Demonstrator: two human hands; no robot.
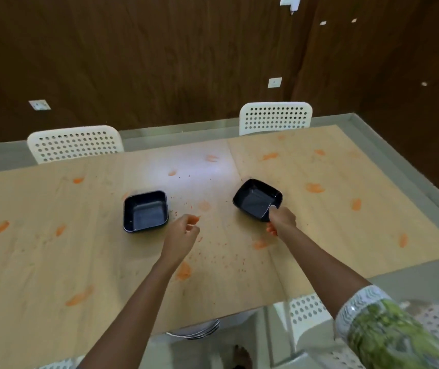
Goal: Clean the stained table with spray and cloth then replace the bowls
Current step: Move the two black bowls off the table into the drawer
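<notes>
Under the right hand (281,219), tilted bowl's (257,199) near corner hidden

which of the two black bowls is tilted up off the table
The right bowl, the one the right hand grips by its near corner; it is tipped at an angle. The left bowl sits flat on the table, with the left hand beside it.

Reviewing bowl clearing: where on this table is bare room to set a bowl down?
Free: the near-left table and the far-right stretch beyond the tilted bowl that the right hand grips. Crowded: the middle, between flat bowl, left hand and tilted bowl.
</notes>
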